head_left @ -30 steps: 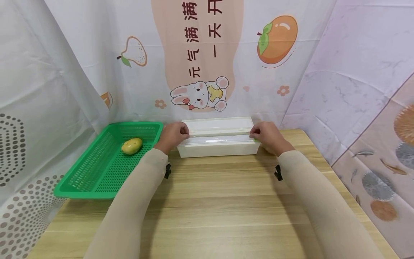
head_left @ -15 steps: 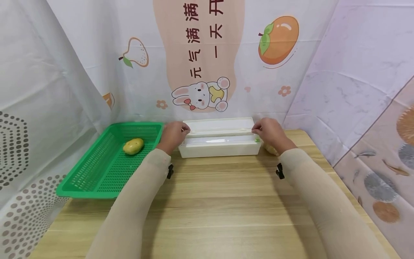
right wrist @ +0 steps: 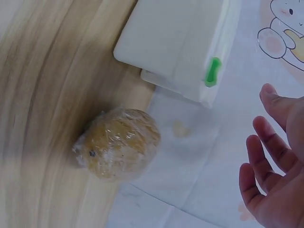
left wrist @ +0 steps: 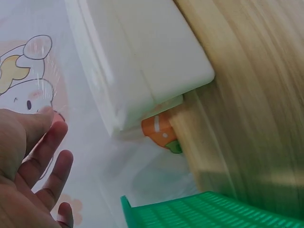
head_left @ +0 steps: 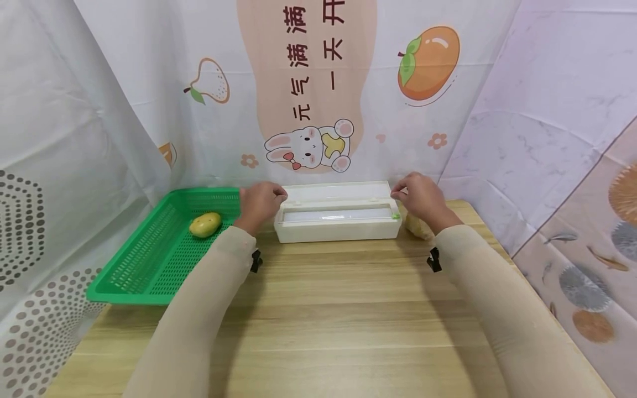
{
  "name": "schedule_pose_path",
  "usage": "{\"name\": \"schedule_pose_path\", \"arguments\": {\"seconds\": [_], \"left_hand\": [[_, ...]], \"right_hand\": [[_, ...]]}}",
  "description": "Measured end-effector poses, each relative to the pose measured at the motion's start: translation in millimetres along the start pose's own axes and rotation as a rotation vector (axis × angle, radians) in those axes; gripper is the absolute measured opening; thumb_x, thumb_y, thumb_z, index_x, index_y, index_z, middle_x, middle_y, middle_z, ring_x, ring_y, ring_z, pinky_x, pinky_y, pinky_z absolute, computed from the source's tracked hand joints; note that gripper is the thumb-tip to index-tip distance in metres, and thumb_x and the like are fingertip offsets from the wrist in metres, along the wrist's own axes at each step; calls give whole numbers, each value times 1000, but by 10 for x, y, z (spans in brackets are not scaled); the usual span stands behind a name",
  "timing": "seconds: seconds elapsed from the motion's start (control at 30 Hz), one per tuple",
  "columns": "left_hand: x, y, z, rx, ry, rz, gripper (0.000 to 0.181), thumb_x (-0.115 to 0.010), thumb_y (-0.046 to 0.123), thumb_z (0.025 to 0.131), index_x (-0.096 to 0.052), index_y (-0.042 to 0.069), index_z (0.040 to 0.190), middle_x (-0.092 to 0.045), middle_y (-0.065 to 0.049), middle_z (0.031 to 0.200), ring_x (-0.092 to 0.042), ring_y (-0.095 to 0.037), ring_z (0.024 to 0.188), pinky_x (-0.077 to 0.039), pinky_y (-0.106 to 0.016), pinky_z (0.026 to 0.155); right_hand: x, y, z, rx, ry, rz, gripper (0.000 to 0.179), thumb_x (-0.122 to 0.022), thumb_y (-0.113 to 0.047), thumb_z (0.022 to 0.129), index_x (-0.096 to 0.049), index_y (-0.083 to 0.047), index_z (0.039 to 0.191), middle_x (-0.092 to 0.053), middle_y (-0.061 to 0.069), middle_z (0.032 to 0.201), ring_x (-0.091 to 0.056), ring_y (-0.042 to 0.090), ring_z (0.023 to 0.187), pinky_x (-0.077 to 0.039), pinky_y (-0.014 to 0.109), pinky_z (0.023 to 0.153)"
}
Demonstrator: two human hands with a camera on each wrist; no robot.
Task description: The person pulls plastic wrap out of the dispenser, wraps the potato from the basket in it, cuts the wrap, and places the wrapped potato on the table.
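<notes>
A long white cling film dispenser [head_left: 338,231] stands at the table's back with its lid [head_left: 333,192] raised; a green slider [right wrist: 213,72] sits at its right end. My left hand [head_left: 261,205] is above the dispenser's left end, thumb and index finger pinched together. Clear streaks of cling film [left wrist: 50,71] show by those fingertips in the left wrist view. Beyond the right end is my right hand [head_left: 422,196], its thumb and fingers spread apart around nothing in the right wrist view. Close below it lies a film-wrapped potato [right wrist: 121,142].
At the left is a green plastic basket [head_left: 134,298] with one yellow potato [head_left: 205,225] in it. A printed curtain [head_left: 209,138] hangs right behind the dispenser. The wooden table [head_left: 338,320] reaches forward between the forearms.
Both hands have risen from the dispenser and drawn slightly outward. The right fingers have parted from a pinch. More of the wrapped potato and the dispenser's opening now shows.
</notes>
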State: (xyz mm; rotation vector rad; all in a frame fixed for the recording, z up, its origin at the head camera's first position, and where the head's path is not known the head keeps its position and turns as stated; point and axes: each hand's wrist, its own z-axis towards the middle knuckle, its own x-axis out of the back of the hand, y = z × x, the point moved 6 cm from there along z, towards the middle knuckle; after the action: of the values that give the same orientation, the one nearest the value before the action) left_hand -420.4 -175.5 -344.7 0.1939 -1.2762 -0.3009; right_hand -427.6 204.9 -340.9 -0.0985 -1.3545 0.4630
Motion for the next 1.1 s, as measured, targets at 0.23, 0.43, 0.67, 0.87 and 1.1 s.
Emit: {"name": "schedule_pose_path", "arguments": {"seconds": [0.23, 0.43, 0.67, 0.87, 1.1], "left_hand": [[139, 17, -33, 0, -19, -10, 13, -61, 35, 93, -71, 27, 92, -68, 9, 86, -54, -18, 86, -26, -50, 86], [265, 33, -36, -8, -2, -10, 13, -60, 34, 93, -71, 28, 91, -67, 11, 86, -54, -19, 84, -26, -48, 85], [380, 66, -50, -17, -9, -19, 16, -59, 37, 93, -71, 26, 94, -67, 11, 85, -55, -18, 84, -26, -49, 87], [495, 96, -53, -18, -15, -23, 15, -58, 39, 94, -70, 29, 95, -67, 12, 91, -55, -17, 88, -25, -49, 88], [644, 162, -57, -26, 1, -49, 13, -60, 38, 93, -70, 30, 93, -66, 10, 97, -55, -19, 94, -24, -52, 89]], "right_hand": [[95, -43, -14, 16, 31, -8, 12, -68, -27, 89, -75, -18, 94, -58, 8, 117, -52, 33, 108, -45, 51, 86], [200, -69, -19, 24, 65, -14, 12, -67, -28, 90, -75, -19, 93, -59, 7, 117, -52, 32, 106, -44, 52, 86], [325, -115, -61, 27, 87, -20, 13, -67, -28, 89, -76, -20, 93, -59, 6, 114, -51, 31, 106, -44, 52, 83], [451, -144, -73, 51, 123, -34, 13, -67, -29, 89, -76, -20, 93, -59, 7, 115, -51, 32, 107, -44, 53, 81], [569, -169, -99, 47, 137, -23, 15, -67, -31, 89, -76, -20, 94, -58, 8, 115, -50, 32, 106, -42, 52, 81]]}}
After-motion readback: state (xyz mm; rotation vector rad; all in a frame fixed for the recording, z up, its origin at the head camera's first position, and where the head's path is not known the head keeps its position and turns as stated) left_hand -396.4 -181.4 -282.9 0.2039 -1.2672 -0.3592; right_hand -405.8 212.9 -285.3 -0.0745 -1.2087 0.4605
